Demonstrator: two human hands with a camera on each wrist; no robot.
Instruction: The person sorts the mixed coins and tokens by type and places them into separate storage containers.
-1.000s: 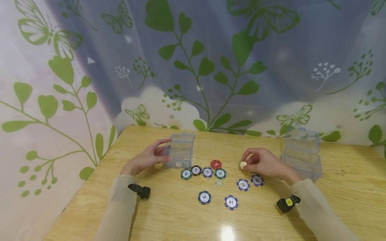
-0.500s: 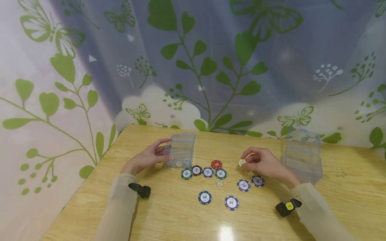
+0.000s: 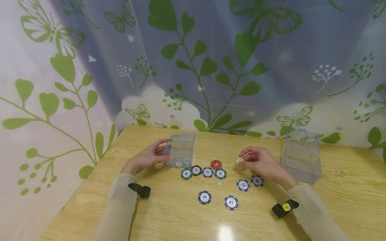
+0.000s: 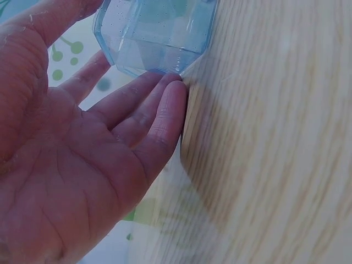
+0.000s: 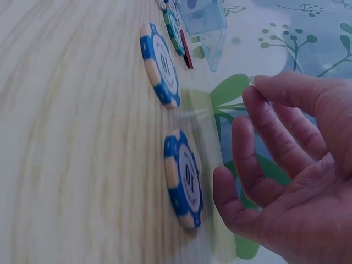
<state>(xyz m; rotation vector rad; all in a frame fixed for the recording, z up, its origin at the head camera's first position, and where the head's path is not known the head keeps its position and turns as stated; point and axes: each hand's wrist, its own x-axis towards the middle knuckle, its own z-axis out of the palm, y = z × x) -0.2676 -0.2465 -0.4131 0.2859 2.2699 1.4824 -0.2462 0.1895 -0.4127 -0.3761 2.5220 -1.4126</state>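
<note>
My left hand (image 3: 147, 156) holds the left side of a clear plastic box (image 3: 187, 147) with its lid up. In the left wrist view, the fingers reach along the wall of the box (image 4: 159, 49). Two coins (image 3: 179, 164) lie inside near its front. Between the thumb and fingertips of my right hand (image 3: 261, 163) is a small shiny coin (image 3: 239, 161), raised over the table; the right wrist view shows only its edge. Under and in front of that hand lie two blue poker chips marked 10 (image 3: 243, 185). Another coin (image 3: 219, 182) lies among the chips.
A second clear box (image 3: 302, 164), lid up, stands right of my right forearm. Between the hands lie a red chip (image 3: 216, 164), green chips (image 3: 220, 173), a black chip (image 3: 196, 170) and several blue ones (image 3: 231, 202). A patterned curtain (image 3: 211, 67) hangs behind the table.
My right hand has moved slightly left with the coin pinched in it. The left hand stays at the box, and the chips on the table lie as before.
</note>
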